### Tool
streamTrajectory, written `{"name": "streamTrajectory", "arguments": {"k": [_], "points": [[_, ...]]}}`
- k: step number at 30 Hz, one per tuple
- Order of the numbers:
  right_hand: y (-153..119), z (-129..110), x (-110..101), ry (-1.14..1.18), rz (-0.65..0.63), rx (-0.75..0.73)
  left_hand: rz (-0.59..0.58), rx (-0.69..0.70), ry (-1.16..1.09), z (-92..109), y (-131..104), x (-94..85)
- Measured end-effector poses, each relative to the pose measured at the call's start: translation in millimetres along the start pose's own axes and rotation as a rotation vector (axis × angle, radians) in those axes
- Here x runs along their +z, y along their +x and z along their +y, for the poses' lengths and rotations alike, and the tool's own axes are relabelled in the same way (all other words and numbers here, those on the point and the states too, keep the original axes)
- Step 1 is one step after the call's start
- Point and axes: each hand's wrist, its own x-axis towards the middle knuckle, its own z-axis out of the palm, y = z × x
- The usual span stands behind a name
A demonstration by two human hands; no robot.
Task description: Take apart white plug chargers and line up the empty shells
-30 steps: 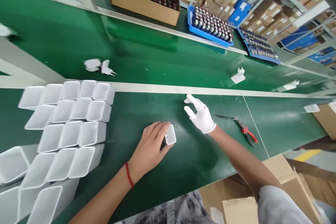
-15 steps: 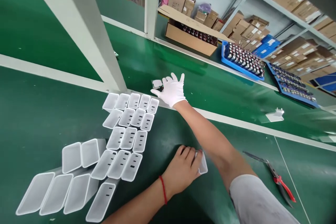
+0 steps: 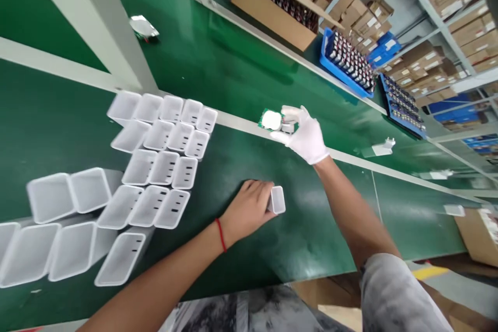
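Note:
My left hand (image 3: 249,209), bare with a red cord at the wrist, is closed around a white plastic case (image 3: 277,200). The case's open end points right, low over the green bench. My right hand (image 3: 305,137), in a white glove, pinches a small green circuit board (image 3: 271,120) with a bright white pad on it. The board is held near the pale bench strip, up and to the right of the left hand, apart from the case. To the left stand rows of white open-ended cases (image 3: 157,135), several with small dark slots. Larger cases (image 3: 50,197) lie at the lower left.
A pale metal post (image 3: 89,15) rises at the left. Another board with a white pad (image 3: 143,27) lies behind it. A cardboard box (image 3: 268,8) and blue trays (image 3: 344,70) of parts line the far side. A white plug-like piece (image 3: 383,147) lies at the right.
My right hand has picked up the circuit board and drawn it right, towards me. My left hand still holds the case, turned slightly. The view has shifted right, leaving the pliers out of sight.

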Motion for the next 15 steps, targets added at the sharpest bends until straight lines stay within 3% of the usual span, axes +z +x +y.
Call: {"name": "streamTrajectory", "arguments": {"k": [3, 7, 10, 15], "points": [[-66, 14, -38, 0.118, -0.026, -0.004, -0.006, -0.022, -0.074, -3, 0, 2.0], [-128, 5, -56, 0.024, -0.046, -0.264, 0.005, -0.074, -0.142, -4, -2, 5.1], [-143, -10, -53, -0.153, -0.072, -0.4, -0.007, -0.092, -0.155, -5, -3, 6.3], [-137, -26, -48, -0.351, -0.292, -0.345, 0.002, -0.08, -0.118, -6, -2, 6.8]]}}
